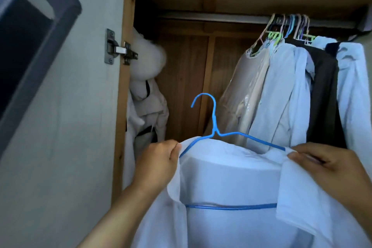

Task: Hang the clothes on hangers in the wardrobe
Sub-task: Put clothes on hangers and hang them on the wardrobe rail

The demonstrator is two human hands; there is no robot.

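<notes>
A pale blue shirt (231, 183) is draped over a blue wire hanger (214, 125) in front of the open wardrobe. My left hand (159, 161) pinches the shirt's left shoulder edge together with the hanger's arm. My right hand (326, 163) pinches the shirt's collar and right shoulder over the hanger's other arm. The hanger's hook points up and left, well below the metal rail (211, 17). The hanger's bottom bar shows inside the shirt.
Several hung garments (291, 90), pale, beige and black, crowd the rail's right half on coloured hangers (289, 26). A white padded jacket (147, 94) hangs at the wardrobe's left wall. The white door with a metal hinge (116, 48) stands open on the left.
</notes>
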